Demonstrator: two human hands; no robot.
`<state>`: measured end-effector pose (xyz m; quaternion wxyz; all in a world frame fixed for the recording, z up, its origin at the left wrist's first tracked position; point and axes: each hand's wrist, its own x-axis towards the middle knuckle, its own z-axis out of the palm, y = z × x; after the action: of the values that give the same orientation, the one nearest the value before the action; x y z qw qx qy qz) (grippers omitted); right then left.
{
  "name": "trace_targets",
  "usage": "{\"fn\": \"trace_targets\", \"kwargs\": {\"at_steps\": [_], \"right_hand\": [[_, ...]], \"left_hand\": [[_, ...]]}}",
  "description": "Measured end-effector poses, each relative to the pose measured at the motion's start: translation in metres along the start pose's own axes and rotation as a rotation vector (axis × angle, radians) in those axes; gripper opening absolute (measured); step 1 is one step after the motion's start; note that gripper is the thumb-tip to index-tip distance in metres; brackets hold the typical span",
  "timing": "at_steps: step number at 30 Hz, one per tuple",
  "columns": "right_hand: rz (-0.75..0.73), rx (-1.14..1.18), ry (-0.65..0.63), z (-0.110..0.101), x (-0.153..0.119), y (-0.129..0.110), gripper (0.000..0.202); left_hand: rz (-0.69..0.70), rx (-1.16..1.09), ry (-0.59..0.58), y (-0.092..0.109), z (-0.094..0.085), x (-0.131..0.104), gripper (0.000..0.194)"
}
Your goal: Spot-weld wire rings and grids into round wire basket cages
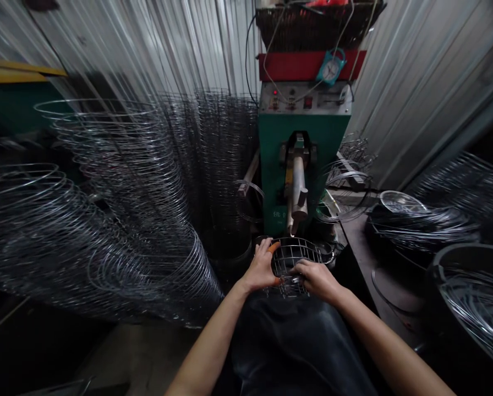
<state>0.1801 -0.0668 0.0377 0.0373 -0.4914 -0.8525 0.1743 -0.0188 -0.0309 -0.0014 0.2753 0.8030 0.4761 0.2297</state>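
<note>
A small round wire basket (298,252) with a grid of metal wires is held in front of the green spot welding machine (304,122). My left hand (261,269) grips its left side, thumb and a finger in orange covers set apart around the wires. At the basket's near right part, my right hand (315,276) has its fingers curled and pinched together. Whether those fingertips hold the basket wire or a separate small piece I cannot tell. Just above the far rim is the welder's metal electrode arm (299,192), with a small glowing spot at its tip.
Tall stacks of wire rings (135,159) crowd the left side. On the right, bundled wire (428,225) lies on a bench (390,291) beside a black tub (444,261) of wire rings. A teal clock (331,67) hangs above the control panel (285,99). A dark apron (296,341) covers my lap.
</note>
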Motion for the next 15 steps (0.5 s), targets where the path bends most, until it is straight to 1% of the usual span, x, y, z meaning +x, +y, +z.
{"fn": "trace_targets", "kwargs": {"at_steps": [5, 12, 15], "right_hand": [[0.009, -0.001, 0.056, 0.001, 0.001, 0.003, 0.039], [0.057, -0.063, 0.074, -0.010, 0.014, 0.013, 0.037], [0.059, -0.087, 0.093, -0.012, 0.018, 0.016, 0.035]], "left_hand": [[0.046, -0.003, -0.006, -0.003, -0.001, 0.008, 0.102], [0.042, 0.001, -0.009, -0.006, -0.004, 0.031, 0.103], [0.050, -0.011, -0.005, -0.009, -0.004, 0.038, 0.103]]}}
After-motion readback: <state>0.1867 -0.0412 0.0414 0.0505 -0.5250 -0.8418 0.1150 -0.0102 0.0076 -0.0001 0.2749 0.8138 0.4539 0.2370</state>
